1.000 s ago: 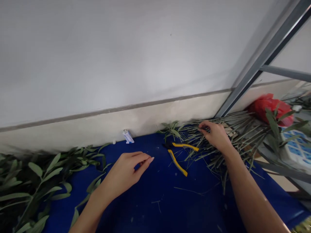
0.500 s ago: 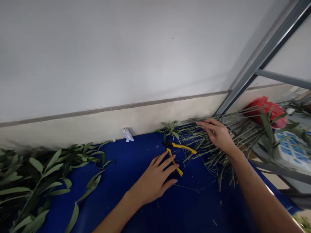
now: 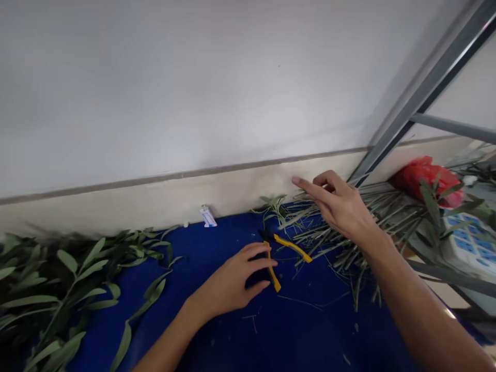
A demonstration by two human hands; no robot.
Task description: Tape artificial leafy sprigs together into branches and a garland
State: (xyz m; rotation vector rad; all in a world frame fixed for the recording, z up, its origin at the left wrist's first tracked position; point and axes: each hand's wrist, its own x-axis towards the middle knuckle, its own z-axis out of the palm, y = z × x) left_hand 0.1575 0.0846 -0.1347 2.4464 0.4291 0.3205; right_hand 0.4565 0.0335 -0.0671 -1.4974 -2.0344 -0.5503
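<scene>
A pair of cutters with yellow handles (image 3: pixel 293 247) and a dark head lies on the blue tabletop (image 3: pixel 228 237). My left hand (image 3: pixel 236 279) is at its nearer handle, fingers bent and apart; the fingertips overlap the handle, and I cannot tell how firmly they touch it. My right hand (image 3: pixel 343 206) is over the left part of a pile of thin cut stems (image 3: pixel 387 212), its index finger stretched out and the others partly curled. A pale stem passes below its thumb, but no grip on it shows. A leafy sprig (image 3: pixel 274 205) lies by the wall.
Leafy green branches (image 3: pixel 73 289) spread over the left side. A small white-and-blue tube (image 3: pixel 208 216) stands against the wall. At right are a grey metal frame (image 3: pixel 426 95), a red plastic bag (image 3: pixel 430 178) and a white power strip (image 3: pixel 470 240) with blue sockets.
My right hand has lifted from the stems and its index finger has straightened. My left hand has shifted slightly left, its fingers more bent, and the cutters' handles have turned a little.
</scene>
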